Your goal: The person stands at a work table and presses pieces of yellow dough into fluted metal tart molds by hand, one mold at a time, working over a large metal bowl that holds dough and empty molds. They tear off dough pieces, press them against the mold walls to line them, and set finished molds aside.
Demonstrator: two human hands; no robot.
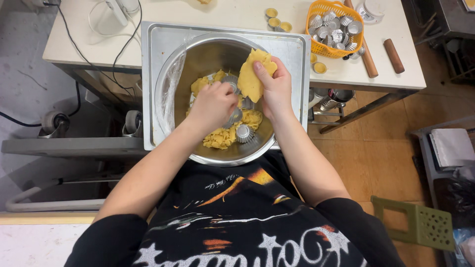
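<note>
Head view, looking down. Right hand (pixel 278 89): fingers wrapped behind a flattened lump of yellow dough (pixel 253 74), thumb pressed on its front face, so the lump was gripped and held up over the far right side of the steel mixing bowl (pixel 170 84). Left hand (pixel 213 105): fingers curled down onto something at the bowl's centre, beside a small fluted tart tin (pixel 244 133); whether they pinched dough or a tin could not be told.

Judgement on technique: keep the thumb flat on the lump so it does not tear, and work over the bowl so crumbs rejoin the loose dough pieces (pixel 220 138) lying on the bottom.

Orientation: lump's long axis ran from near-left to far-right, its broader upper end pointing toward the table.

Surroundings: bowl sat in a steel tray (pixel 148 74); orange basket (pixel 316 34) of tins stood on the table (pixel 237 12) beyond.
</note>
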